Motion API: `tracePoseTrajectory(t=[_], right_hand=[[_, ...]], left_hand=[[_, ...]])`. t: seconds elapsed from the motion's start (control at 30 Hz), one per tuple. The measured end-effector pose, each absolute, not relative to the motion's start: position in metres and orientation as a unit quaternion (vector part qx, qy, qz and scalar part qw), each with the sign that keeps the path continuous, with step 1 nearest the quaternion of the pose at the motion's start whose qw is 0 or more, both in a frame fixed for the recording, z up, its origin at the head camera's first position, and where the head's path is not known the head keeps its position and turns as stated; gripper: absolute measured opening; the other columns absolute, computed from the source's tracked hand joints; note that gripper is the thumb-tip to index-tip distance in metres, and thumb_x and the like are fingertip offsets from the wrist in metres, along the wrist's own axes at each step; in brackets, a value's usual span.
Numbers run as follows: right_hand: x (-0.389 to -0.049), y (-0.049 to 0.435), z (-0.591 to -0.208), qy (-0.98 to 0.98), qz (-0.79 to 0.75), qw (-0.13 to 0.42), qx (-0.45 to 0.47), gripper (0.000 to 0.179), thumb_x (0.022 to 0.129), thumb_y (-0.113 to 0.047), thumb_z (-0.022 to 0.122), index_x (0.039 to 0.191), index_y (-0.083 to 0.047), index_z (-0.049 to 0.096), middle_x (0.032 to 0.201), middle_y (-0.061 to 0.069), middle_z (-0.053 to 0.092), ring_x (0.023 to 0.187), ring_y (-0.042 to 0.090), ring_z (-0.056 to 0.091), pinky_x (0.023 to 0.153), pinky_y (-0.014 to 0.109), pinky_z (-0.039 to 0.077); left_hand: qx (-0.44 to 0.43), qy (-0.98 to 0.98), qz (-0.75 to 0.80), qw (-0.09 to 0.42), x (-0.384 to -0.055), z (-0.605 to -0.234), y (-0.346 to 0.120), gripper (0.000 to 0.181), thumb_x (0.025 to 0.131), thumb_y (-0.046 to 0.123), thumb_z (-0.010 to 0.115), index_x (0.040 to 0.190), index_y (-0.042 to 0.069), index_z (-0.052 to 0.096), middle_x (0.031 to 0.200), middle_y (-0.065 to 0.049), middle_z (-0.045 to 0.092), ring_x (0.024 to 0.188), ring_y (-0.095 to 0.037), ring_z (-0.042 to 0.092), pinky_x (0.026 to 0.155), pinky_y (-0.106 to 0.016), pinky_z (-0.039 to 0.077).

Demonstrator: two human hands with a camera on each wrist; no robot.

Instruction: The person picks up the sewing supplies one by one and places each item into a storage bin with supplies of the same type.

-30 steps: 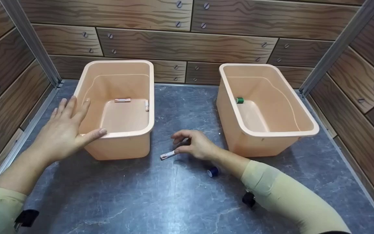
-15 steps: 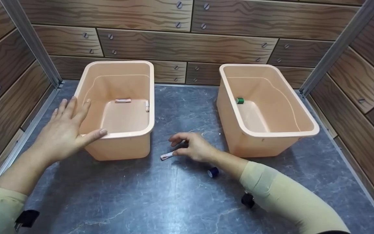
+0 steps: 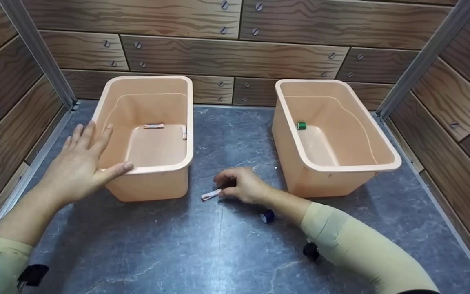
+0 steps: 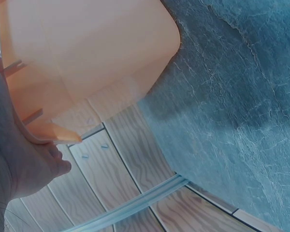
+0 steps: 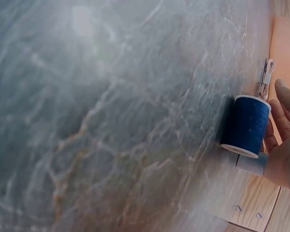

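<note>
My left hand rests spread on the left rim of the left peach bin, its thumb over the front corner. The left wrist view shows part of that hand against the bin's edge. On the table, my right hand is by a small looped bundle of pale cord with a white band. In the right wrist view, the cord bundle lies just past the thumb tip, with the fingers loosely bent and apart from it. A dark blue thread spool lies below the right wrist.
Inside the left bin are two similar bundles, one at the back and one by the right wall. A green thread spool lies in the right peach bin. Wood-patterned walls enclose the marbled grey table.
The right hand has shifted only slightly around the end of the cord bundle, which stays on the table. The left hand keeps its place on the bin rim.
</note>
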State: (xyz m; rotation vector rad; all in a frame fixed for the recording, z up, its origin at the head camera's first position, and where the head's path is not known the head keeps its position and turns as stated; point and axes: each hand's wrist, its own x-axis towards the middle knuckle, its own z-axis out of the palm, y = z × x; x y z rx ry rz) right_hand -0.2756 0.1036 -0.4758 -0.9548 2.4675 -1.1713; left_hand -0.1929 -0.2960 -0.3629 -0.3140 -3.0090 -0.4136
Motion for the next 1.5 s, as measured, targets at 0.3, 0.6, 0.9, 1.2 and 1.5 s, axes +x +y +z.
tracePoseTrajectory(t=[0.3,0.6,0.9,1.2,1.5], right_hand=[[-0.2744,0.1013,-0.4772,0.853,-0.379,0.122,-0.338,0.029,0.089,-0.008,0.086,0.116,-0.003,0.077,0.104,0.004,0.08,0.097,0.017,0.073,0.09,0.037,0.059],[-0.2744,0.0984,-0.4769,0.86,-0.366,0.12,-0.336,0.028,0.088,-0.009,0.086,0.114,-0.005,0.078,0.102,0.003,0.08,0.096,0.018,0.073,0.091,0.035,0.058],[-0.2745,0.0983,-0.4782,0.869,-0.346,0.114,-0.336,0.027,0.088,-0.013,0.087,0.113,-0.008,0.079,0.1,-0.001,0.079,0.092,0.011,0.069,0.088,0.035,0.056],[-0.2741,0.0975,-0.4778,0.876,-0.328,0.109,-0.337,0.026,0.087,-0.014,0.087,0.112,-0.01,0.079,0.098,-0.001,0.078,0.089,0.01,0.068,0.087,0.034,0.055],[-0.2747,0.0968,-0.4794,0.877,-0.322,0.097,-0.344,0.026,0.087,-0.013,0.087,0.111,-0.01,0.08,0.096,0.0,0.078,0.089,0.014,0.069,0.086,0.035,0.054]], left_hand=[[-0.097,-0.985,-0.139,0.039,-0.1924,-0.3625,-0.2961,0.107,0.098,0.074,0.056,0.171,0.009,0.012,0.171,-0.037,0.001,0.156,-0.059,-0.005,0.122,-0.074,0.006],[-0.097,-0.985,-0.137,0.046,-0.1922,-0.3634,-0.2964,0.107,0.098,0.073,0.057,0.171,0.009,0.012,0.17,-0.038,0.002,0.155,-0.061,-0.003,0.122,-0.075,0.008],[-0.099,-0.984,-0.138,0.047,-0.1924,-0.3626,-0.2959,0.107,0.098,0.073,0.058,0.171,0.008,0.013,0.17,-0.039,0.002,0.155,-0.061,-0.003,0.12,-0.077,0.009],[-0.1,-0.984,-0.141,0.045,-0.1919,-0.3623,-0.2963,0.107,0.098,0.072,0.057,0.171,0.008,0.013,0.17,-0.039,0.002,0.155,-0.06,-0.004,0.122,-0.075,0.007],[-0.101,-0.984,-0.136,0.048,-0.192,-0.3624,-0.2954,0.107,0.098,0.072,0.058,0.17,0.006,0.015,0.169,-0.039,0.003,0.155,-0.061,-0.003,0.122,-0.075,0.009]])
